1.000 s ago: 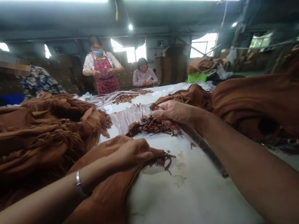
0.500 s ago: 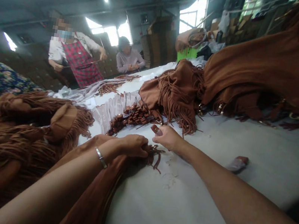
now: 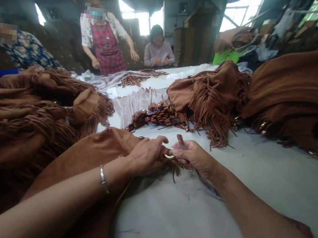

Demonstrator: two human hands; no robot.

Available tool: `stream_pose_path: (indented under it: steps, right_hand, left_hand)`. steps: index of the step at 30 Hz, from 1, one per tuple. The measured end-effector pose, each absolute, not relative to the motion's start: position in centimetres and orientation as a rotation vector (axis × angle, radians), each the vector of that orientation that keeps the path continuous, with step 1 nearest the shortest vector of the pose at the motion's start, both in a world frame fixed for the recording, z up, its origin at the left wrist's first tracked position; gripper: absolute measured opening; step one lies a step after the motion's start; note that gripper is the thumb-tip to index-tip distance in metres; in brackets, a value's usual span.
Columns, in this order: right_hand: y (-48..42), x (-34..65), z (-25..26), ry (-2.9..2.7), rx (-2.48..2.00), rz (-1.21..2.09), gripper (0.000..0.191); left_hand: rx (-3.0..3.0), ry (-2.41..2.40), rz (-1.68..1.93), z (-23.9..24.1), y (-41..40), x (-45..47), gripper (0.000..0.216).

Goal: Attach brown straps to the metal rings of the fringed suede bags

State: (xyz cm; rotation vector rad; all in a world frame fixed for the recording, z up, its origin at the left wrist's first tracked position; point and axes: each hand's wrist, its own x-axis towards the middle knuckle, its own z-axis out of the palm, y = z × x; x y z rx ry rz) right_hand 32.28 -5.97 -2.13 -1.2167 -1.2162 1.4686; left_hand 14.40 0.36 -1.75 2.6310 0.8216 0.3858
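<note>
My left hand (image 3: 146, 156), with a silver bracelet on its wrist, is closed at the far edge of a brown suede bag (image 3: 79, 162). A gold-coloured metal ring (image 3: 168, 156) shows at its fingertips. Close against it, my right hand (image 3: 198, 158) pinches a brown leather strap (image 3: 180, 139) whose tip sticks up past the thumb. Clear plastic wrap on the strap trails under the right wrist. Brown fringe strands (image 3: 176, 172) hang just below both hands. My fingers partly hide where strap and ring meet.
Fringed brown suede pieces (image 3: 2, 134) are heaped at left, more (image 3: 306, 82) at right. A row of plastic-wrapped straps (image 3: 159, 115) lies beyond my hands on the white table (image 3: 204, 231). Several people, one in a checked apron (image 3: 106, 48), are across the table.
My right hand has brought the strap against the ring at my left hand. The left hand has turned, its index finger lifted. The view has shifted left.
</note>
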Motion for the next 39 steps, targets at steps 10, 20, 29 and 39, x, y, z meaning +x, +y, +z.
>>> stream_pose_path:
  steps: [10,20,29,39]
  right_hand:
    - [-6.8,31.1,-1.2,-1.318,-1.137,1.522,0.035]
    - [-6.6,30.8,-1.9,-1.202,-1.132,1.576,0.032]
    - [-6.4,29.9,-1.8,-1.251,-1.202,1.490,0.037]
    - [-7.7,26.2,-2.2,-0.878,-1.254,1.335,0.032]
  left_hand:
    - [2.636,0.461,0.463,-0.5,0.0,10.9,0.047]
    - [2.558,0.600,0.808,-3.6,0.2,10.5,0.043]
    - [2.598,0.474,0.789,-3.9,0.3,10.3,0.048]
    - [2.568,0.561,0.851,-4.2,0.1,10.5,0.048]
